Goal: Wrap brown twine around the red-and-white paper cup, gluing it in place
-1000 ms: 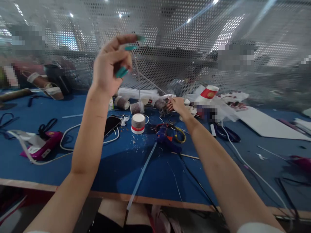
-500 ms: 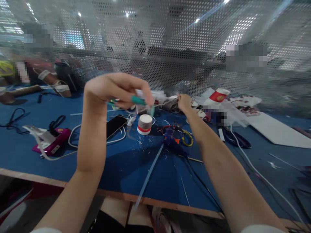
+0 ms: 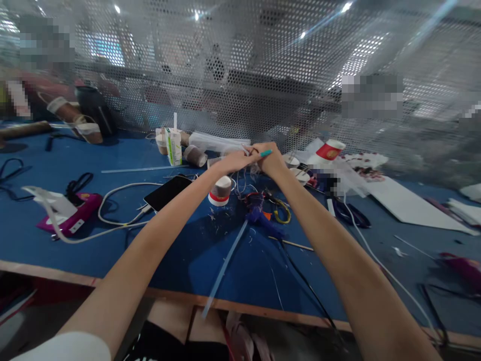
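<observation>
My left hand point(image 3: 240, 159) and my right hand point(image 3: 269, 154) meet over the back middle of the table, both with closed fingers. A tool with a teal handle point(image 3: 266, 153) sticks out from my left hand across the right; its working end is hidden. Thin grey string point(image 3: 242, 181) hangs below the hands and seems to run into my right fingers. Just in front stands an upturned paper cup point(image 3: 221, 191) with a red band and grey wrapping. Nearer me lies a blue glue gun point(image 3: 259, 215) with a long translucent glue stick point(image 3: 227, 265) in its back.
A phone point(image 3: 168, 193) on a white cable lies left, near a magenta power strip point(image 3: 80, 218). A drink carton point(image 3: 174, 146) and wrapped cups stand behind. Rightward are a red-and-white cup point(image 3: 330, 150), a white board point(image 3: 409, 200) and cords. Perforated mesh point(image 3: 240, 65) rises behind the table.
My left hand has come down and right, with the teal-handled tool, to meet my right hand. My right hand has shifted slightly left. The view has turned slightly.
</observation>
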Demonstrator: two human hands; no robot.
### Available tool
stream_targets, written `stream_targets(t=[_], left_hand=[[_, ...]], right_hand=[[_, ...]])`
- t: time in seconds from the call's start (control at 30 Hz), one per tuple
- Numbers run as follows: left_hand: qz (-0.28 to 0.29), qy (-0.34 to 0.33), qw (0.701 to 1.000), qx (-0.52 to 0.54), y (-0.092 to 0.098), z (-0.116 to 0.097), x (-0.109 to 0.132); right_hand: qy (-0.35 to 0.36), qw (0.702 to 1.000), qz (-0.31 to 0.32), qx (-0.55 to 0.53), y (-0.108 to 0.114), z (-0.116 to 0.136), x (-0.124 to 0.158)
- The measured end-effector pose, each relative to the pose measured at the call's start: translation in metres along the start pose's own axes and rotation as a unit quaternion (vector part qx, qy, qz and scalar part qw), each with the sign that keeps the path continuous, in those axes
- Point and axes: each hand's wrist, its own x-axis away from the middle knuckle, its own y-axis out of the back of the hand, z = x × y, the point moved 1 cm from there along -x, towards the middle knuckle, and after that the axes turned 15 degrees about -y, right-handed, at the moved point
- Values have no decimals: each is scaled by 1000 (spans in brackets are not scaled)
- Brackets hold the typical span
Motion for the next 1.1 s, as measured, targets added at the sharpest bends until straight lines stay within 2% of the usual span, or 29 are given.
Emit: stream_targets(t=[0.13, 0.27, 0.33, 0.43, 0.57, 0.73, 0.87, 0.97, 1.1], left_hand=[[-53, 10, 998, -28, -4, -2, -4], [-41, -60, 997, -38, -4, -9, -5], [-44, -72, 996, -29, -1, -11, -4], [-70, -62, 996, 5, 6, -16, -2], [-97, -47, 988, 114, 18, -32, 4], [-130, -42, 977, 163, 35, -52, 14], [-99, -66, 989, 92, 37, -52, 15], [-74, -58, 995, 21, 32, -47, 11], [-41, -55, 998, 1, 28, -44, 9]], right_hand=[[54, 998, 10, -28, 6, 2, 9], [69, 996, 30, -43, 9, -8, 13], [68, 996, 35, -44, 9, -14, 13], [56, 997, 26, -42, 7, -25, 11], [25, 999, 21, -29, 0, -42, -1], [-48, 998, 26, 6, -8, -64, -21], [-121, 992, -6, 37, -3, -73, -30], [-158, 985, -37, 50, 3, -73, -29], [-152, 981, -114, 46, 9, -64, -19]])
